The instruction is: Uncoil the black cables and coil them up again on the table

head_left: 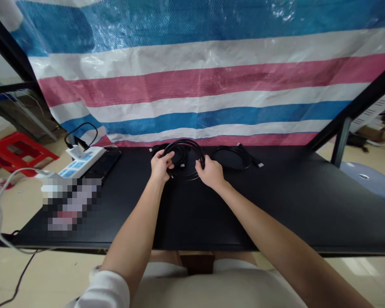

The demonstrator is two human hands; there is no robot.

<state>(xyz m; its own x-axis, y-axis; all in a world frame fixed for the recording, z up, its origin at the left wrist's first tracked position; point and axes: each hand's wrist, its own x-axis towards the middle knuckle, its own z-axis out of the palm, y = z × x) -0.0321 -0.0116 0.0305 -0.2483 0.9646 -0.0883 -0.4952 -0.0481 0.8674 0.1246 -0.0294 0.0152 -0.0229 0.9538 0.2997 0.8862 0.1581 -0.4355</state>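
The fingers of the left hand [162, 166] and right hand [211, 172] pinch opposite sides of a looped black cable [192, 144], which arches between them; another coil [244, 156] lies right of the right fingers.

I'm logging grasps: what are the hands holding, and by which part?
A looped black cable: the left hand grips its left side, the right hand its right.

Black cable [195, 145], looped, coiled, held
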